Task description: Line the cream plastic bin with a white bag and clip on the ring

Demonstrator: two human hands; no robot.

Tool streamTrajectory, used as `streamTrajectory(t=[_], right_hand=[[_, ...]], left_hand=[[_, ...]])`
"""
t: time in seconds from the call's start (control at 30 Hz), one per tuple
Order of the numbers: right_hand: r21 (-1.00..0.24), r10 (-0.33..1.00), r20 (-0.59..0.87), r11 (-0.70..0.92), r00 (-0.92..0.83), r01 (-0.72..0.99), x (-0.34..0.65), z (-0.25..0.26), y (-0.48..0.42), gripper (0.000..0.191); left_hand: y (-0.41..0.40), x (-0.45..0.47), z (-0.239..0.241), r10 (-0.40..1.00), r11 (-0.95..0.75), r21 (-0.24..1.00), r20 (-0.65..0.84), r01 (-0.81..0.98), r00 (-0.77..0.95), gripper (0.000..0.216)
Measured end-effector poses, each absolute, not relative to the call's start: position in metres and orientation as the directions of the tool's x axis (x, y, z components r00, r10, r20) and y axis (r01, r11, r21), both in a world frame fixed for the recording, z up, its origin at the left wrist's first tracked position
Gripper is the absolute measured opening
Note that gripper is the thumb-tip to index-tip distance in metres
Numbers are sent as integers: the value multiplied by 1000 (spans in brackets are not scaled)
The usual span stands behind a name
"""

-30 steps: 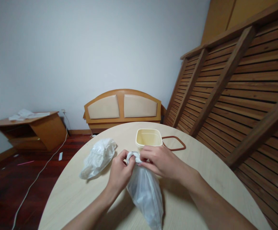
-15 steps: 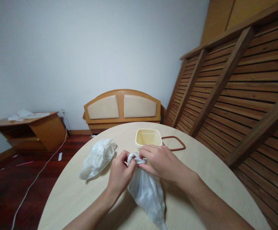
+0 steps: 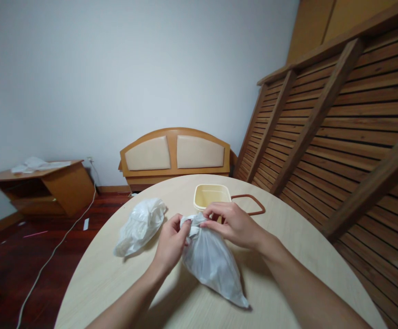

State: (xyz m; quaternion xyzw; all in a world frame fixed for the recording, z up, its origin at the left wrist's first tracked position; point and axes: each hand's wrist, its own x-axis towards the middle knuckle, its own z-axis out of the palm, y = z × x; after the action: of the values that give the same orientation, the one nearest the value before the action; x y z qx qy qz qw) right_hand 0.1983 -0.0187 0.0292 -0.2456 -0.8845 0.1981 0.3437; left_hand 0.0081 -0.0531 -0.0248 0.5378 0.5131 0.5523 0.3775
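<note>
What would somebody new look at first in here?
Probably the huge slatted brown wooden panel filling the right side. Next comes the crinkly white plastic bag in the left hand and right hand, in front of the squarish yellow plastic tub on the round pale wooden table.

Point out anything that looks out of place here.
A white piece and a pink strip lie loose on the dark floor at left, like dropped litter. The brown frame, perhaps a loose rim, lies beside the yellow tub.

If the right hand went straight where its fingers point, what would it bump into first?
The held bag's bunched neck, which it seems to pinch; then probably the left hand, though depth is unclear.
</note>
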Motion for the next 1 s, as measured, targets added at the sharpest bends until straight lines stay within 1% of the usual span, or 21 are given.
streamTrajectory(t=[0.07, 0.17, 0.3, 0.37, 0.47, 0.6, 0.77, 0.9, 1.0], right_hand=[[-590, 631, 502, 750, -591, 300, 197, 27, -18, 20], [-697, 698, 470, 669, -540, 259, 194, 22, -16, 24], [-841, 751, 437, 536, -496, 72, 189, 14, -11, 31], [-884, 766, 419, 468, -488, -25, 186, 12, -8, 33], [-904, 755, 412, 408, -510, -127, 185, 13, -7, 34], [-908, 723, 417, 361, -552, -213, 188, 16, -7, 37], [-926, 684, 376, 271, -625, -262, 195, 15, -5, 40], [-934, 664, 354, 214, -659, -285, 200, 11, -3, 43], [-932, 623, 359, 193, -695, -308, 204, 9, -1, 38]], left_hand=[[-54, 8, -24, 974, -177, 981, 186, 74, -130, 35], [-55, 8, -24, 970, -203, 978, 207, 43, -131, 33], [-55, 7, -24, 952, -247, 966, 257, 78, -165, 34], [-55, 7, -23, 940, -280, 955, 293, 93, -175, 34], [-57, 6, -22, 930, -329, 942, 336, 71, -149, 33], [-57, 6, -22, 928, -363, 932, 362, 8, -86, 29], [-55, 5, -25, 926, -376, 926, 375, -24, -50, 24], [-56, 4, -26, 899, -431, 902, 430, 10, -79, 21], [-58, 2, -25, 910, -413, 910, 411, -29, -55, 23]])
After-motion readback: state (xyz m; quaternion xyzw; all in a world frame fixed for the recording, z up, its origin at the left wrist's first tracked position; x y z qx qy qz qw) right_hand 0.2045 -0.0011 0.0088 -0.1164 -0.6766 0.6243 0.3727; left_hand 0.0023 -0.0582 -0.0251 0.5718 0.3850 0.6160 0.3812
